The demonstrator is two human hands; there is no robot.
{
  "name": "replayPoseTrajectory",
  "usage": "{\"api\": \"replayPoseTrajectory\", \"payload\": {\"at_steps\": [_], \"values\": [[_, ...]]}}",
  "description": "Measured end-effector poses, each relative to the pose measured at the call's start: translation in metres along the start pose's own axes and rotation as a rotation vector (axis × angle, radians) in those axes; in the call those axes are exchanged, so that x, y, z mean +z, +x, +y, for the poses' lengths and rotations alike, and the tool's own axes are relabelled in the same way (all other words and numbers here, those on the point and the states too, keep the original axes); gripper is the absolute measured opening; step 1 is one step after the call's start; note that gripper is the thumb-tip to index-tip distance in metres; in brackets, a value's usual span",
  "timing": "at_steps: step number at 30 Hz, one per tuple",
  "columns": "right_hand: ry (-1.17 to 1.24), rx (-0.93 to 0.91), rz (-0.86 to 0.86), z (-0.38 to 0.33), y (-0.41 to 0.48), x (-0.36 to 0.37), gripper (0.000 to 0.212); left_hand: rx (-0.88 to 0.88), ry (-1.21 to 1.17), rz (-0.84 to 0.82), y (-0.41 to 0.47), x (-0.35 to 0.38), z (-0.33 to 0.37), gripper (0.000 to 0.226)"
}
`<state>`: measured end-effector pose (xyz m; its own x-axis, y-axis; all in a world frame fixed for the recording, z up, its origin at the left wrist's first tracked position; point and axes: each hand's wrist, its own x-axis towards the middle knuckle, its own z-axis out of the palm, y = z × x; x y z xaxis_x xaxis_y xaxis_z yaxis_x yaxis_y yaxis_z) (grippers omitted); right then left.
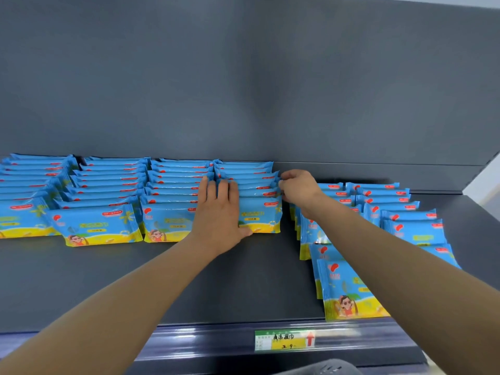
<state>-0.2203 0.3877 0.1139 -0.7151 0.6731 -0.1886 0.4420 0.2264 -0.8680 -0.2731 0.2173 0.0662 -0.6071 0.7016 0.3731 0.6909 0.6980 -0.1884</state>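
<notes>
On the top edges of the fourth row of packs (259, 201) from the left, the left-hand fingers (223, 190) lie straight and close together. The thumb (246, 233) is spread along the base of the front pack (261, 220), and nothing is gripped. The left hand (219, 212) serves as a flat stop, judged to hold the packs upright and square beside the third row (173, 201).

The right-hand fingertips (282, 185) are curled onto the right-end seals midway along the same row and pinch them. How many packs they take in cannot be told. The right hand (297, 189) is judged to be drawing those ends into line.

The row itself stands on edge on the shelf (243, 280), running from the back edge forward and stopping short of the front edge.

Toward the right edge of the shelf, two looser rows (392, 209) lean and fan forward. The nearer one reaches the front edge beneath the right forearm. A price label (284, 340) sits on the front rail.
</notes>
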Motion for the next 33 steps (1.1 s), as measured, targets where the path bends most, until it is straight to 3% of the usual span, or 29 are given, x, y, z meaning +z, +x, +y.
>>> {"api": "replayPoseTrajectory", "payload": {"at_steps": [3, 9, 15, 19, 33], "values": [[-0.016, -0.01, 0.012, -0.003, 0.002, -0.003, 0.049, 0.007, 0.069, 0.001, -0.001, -0.002, 0.001, 0.098], [-0.035, -0.005, -0.111, -0.013, 0.003, -0.002, 0.035, 0.009, 0.117, 0.052, -0.003, 0.003, 0.004, 0.087], [-0.008, -0.026, -0.141, -0.009, 0.001, 0.0, 0.036, 0.004, 0.107, 0.049, -0.001, 0.004, 0.005, 0.085], [-0.055, -0.048, -0.075, -0.009, 0.004, -0.002, 0.029, 0.004, 0.104, 0.049, 0.0, 0.003, 0.005, 0.086], [-0.069, -0.133, 0.045, -0.008, -0.014, -0.031, 0.039, -0.005, 0.083, 0.021, -0.001, -0.011, 0.006, 0.093]]}}
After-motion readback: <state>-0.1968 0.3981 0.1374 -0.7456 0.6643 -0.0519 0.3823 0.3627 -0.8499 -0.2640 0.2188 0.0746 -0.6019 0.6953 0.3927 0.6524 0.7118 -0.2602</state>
